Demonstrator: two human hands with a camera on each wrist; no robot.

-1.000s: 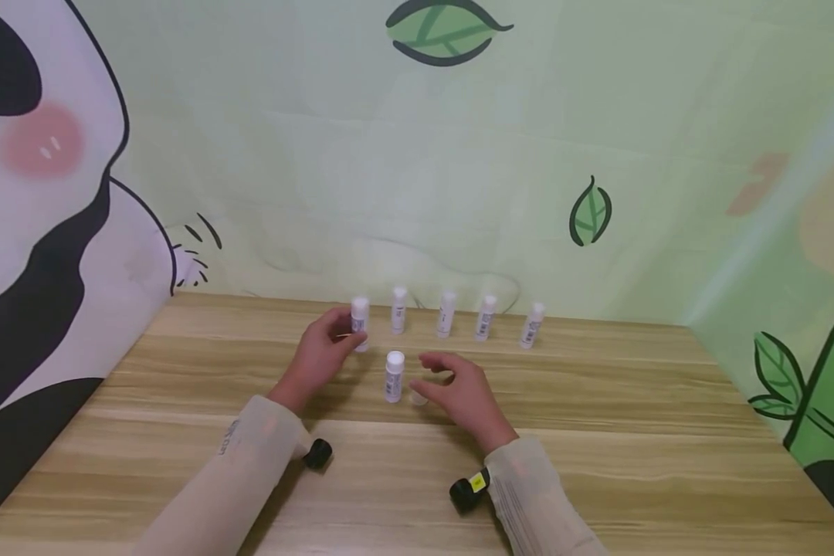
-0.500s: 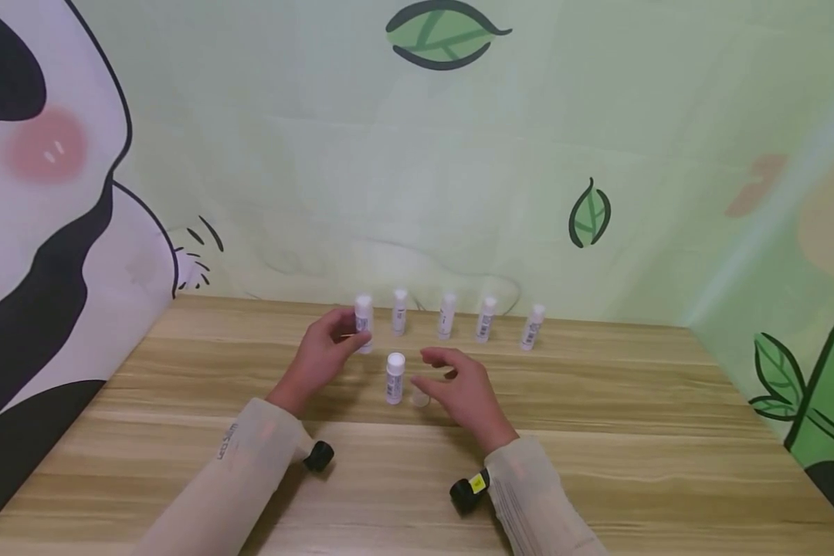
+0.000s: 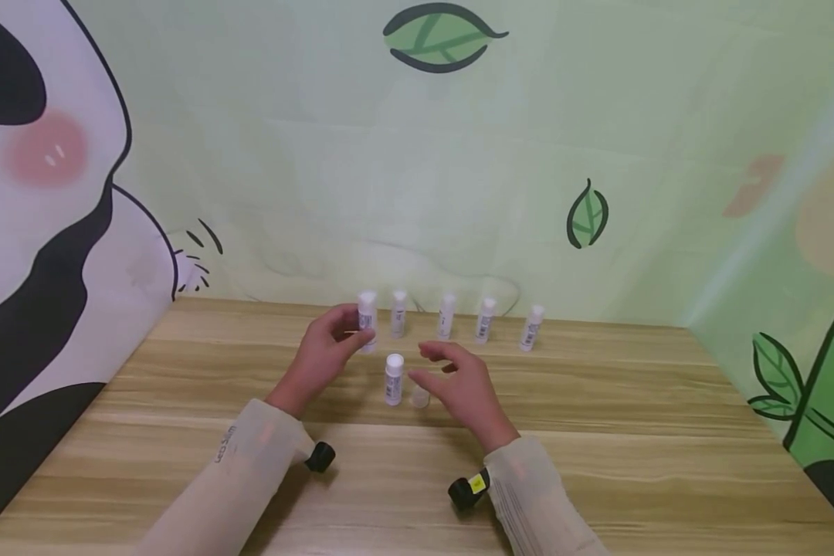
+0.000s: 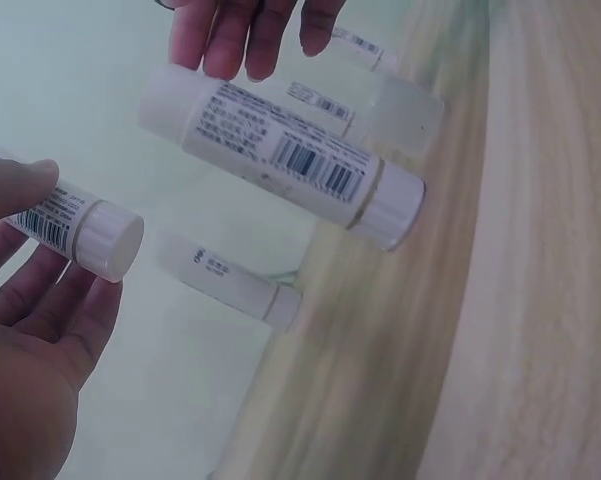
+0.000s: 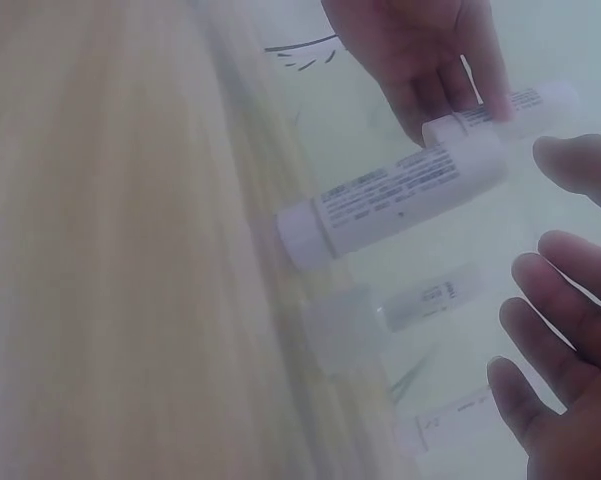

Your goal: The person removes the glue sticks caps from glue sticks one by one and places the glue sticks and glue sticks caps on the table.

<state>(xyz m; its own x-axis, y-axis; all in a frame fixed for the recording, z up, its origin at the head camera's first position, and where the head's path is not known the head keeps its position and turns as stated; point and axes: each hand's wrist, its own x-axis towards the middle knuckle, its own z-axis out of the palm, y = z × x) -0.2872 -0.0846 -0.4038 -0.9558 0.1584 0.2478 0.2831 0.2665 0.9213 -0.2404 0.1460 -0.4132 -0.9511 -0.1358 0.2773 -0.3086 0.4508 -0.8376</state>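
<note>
The front glue stick (image 3: 393, 379), white with a printed barcode label, stands upright, its long axis vertical to the tabletop (image 3: 632, 432), between the two hands. The right hand (image 3: 464, 386) is the nearer one: it lies just to the right of the front glue stick, thumb and fingers spread in a wide curve around nothing, the thumb tip pointing at the tube but apart from it. From that hand, then, the front glue stick lies to the left. Behind and to the left of the front glue stick, the left hand (image 3: 328, 341) pinches the held glue stick (image 3: 366, 311) between thumb and fingers; this one is also roughly upright and, judging by the wrist views, seems lifted off the surface. Just right of the front glue stick sits a small translucent cylinder (image 3: 420, 397), partly hidden by the right hand in the head view; what it is I cannot tell. Farther behind the front glue stick, reaching off to its right, four more glue sticks (image 3: 446, 317) stand apart in a row before the leaf-print backdrop (image 3: 306, 193).
</note>
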